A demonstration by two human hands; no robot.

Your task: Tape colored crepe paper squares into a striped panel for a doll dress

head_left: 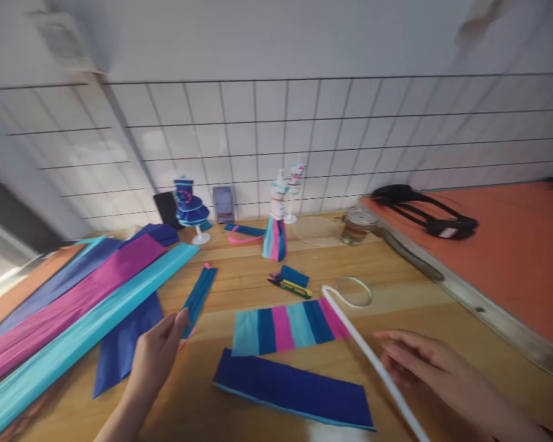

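Observation:
At the left, my left hand [157,351] is closed, its thumb and fingertips pinching the edge of a narrow teal strip [203,294] with small pink bits at its ends. My right hand [426,365] is held over the table with fingers loosely stretched and nothing visible in them. Just left of it lies a long white strip [366,350], bent at its far end. Between my hands rests a striped piece [283,326] in light blue, teal and pink. Closer to me is a dark blue folded piece [295,390] with a light blue edge.
Long crepe-like sheets [74,288] cover the left side. Yellow-handled thread snips [292,287] lie mid-table, with a clear ring [354,291] to their right. Small dressed forms [192,202], a phone [223,204] and a lidded glass jar [357,226] stand near the tiled wall.

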